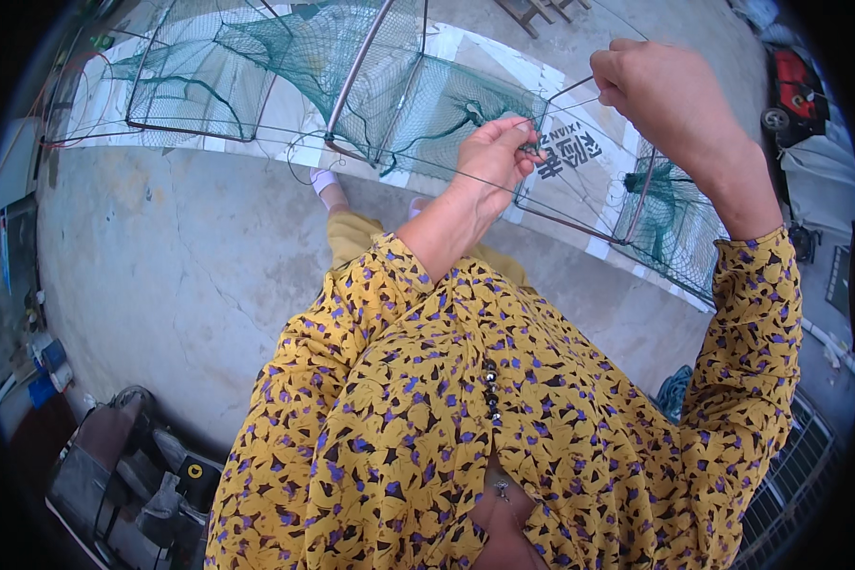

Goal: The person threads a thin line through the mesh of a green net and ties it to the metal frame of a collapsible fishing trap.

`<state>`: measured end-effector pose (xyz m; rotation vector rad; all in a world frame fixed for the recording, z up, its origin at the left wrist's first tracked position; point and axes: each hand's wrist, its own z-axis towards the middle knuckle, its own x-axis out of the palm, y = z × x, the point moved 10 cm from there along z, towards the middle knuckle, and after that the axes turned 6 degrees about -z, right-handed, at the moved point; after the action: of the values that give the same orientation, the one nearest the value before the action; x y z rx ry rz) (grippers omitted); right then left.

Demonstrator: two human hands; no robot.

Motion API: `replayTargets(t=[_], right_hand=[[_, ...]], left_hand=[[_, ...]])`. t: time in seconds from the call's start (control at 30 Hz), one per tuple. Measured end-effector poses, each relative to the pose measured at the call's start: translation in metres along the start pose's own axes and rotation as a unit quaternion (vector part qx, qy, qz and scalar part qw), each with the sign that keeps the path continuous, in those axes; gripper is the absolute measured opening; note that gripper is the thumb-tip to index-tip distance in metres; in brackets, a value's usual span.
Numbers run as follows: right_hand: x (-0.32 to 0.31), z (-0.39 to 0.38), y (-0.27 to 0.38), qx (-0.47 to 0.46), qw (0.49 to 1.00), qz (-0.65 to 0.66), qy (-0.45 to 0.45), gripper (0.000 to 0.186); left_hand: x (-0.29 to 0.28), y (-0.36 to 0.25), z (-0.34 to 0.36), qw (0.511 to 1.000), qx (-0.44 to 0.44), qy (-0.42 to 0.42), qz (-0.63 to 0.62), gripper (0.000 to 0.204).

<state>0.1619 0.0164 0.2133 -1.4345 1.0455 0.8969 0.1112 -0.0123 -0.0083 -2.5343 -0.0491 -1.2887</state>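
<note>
A long fish trap of green mesh [294, 57], stretched on dark rectangular frames, runs across the top of the view. My left hand [496, 157] is closed in a pinch on the edge of the mesh, near the trap's middle. Raised to the right of it, my right hand [670, 90] has its fingers pressed together on a thin cord, which runs back toward the left hand. The fingertips hide the exact spot where each grips. Another framed section of green mesh [674, 223] hangs below my right wrist.
Beneath the trap lies a long white printed board [579, 142] over the concrete floor [209, 247]. A wooden stool [532, 11] stands at the far edge. To the right is a red and black wheeled thing [793, 85]; a dark vehicle-like object [133, 475] is at lower left.
</note>
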Motion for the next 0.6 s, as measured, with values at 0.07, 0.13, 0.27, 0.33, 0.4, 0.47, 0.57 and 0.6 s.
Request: replayTargets(t=[0.07, 0.13, 0.27, 0.33, 0.4, 0.47, 0.57, 0.6], right_hand=[[-0.005, 0.003, 0.001, 0.01, 1.0, 0.008, -0.024, 0.012], [0.011, 0.006, -0.005, 0.055, 0.995, 0.089, -0.003, 0.014], [0.061, 0.011, -0.004, 0.155, 0.816, 0.553, 0.066, 0.019], [0.067, 0.016, 0.013, 0.144, 0.796, 0.576, 0.119, 0.021], [0.056, 0.021, 0.029, 0.069, 0.903, 0.392, 0.163, 0.018], [0.064, 0.021, 0.03, 0.062, 0.931, 0.322, 0.159, 0.013], [0.083, 0.014, 0.02, 0.068, 0.953, 0.249, 0.162, 0.007], [0.09, 0.012, 0.022, 0.045, 0.956, 0.233, 0.173, 0.007]], left_hand=[[-0.001, 0.0, 0.003, 1.0, -0.002, 0.012, -0.001, 0.009], [-0.001, 0.004, 0.004, 1.0, -0.008, 0.024, -0.004, 0.009], [0.006, 0.007, -0.001, 0.999, -0.022, 0.027, -0.001, 0.009], [0.0, 0.005, 0.0, 1.0, -0.016, 0.024, -0.011, 0.009], [-0.002, 0.004, 0.001, 0.999, -0.013, 0.025, -0.02, 0.009], [0.0, 0.005, 0.001, 0.998, -0.028, 0.045, -0.027, 0.008], [0.006, 0.007, -0.003, 0.998, -0.035, 0.034, -0.03, 0.007], [0.005, 0.007, -0.003, 0.998, -0.035, 0.034, -0.031, 0.007]])
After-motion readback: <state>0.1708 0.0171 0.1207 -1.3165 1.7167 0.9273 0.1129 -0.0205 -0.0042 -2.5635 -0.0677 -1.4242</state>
